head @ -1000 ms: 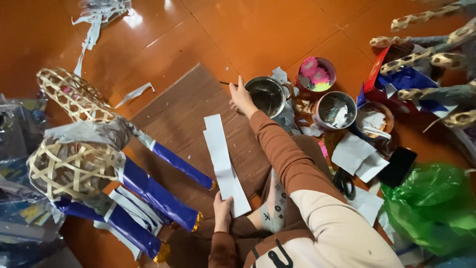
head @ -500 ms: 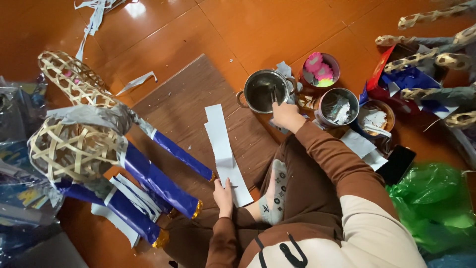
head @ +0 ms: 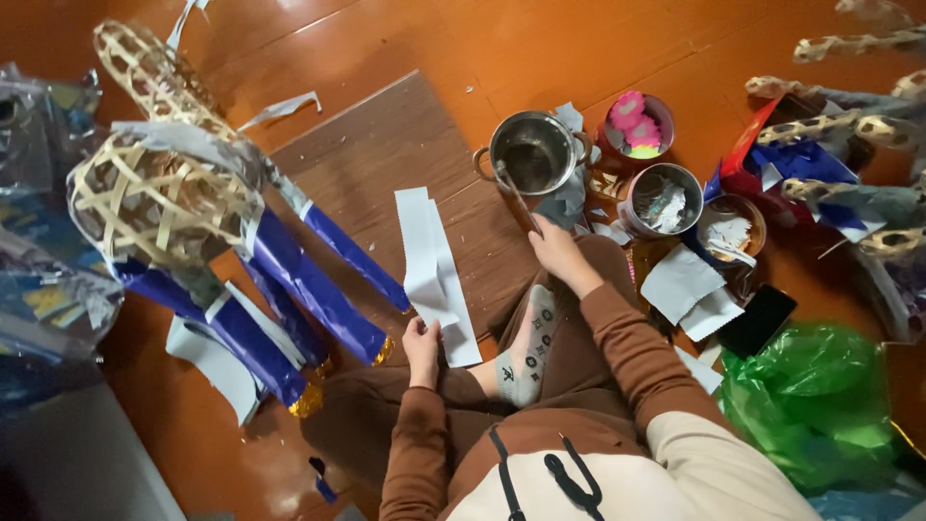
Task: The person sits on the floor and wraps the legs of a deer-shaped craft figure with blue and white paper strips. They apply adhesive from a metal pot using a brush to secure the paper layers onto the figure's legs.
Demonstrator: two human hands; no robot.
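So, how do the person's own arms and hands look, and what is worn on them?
Both arms are covered by long brown sleeves of a soft, plain fabric with no markings, each ending in a snug cuff at the wrist. The left hand and the right hand are bare: no gloves, and no rings or watch can be seen. No cables or straps run along either arm.

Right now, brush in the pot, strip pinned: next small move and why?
Probably lift the brush from the metal pot to the white paper strip. The right hand grips its handle; the left hand pins the strip's near end on the board.
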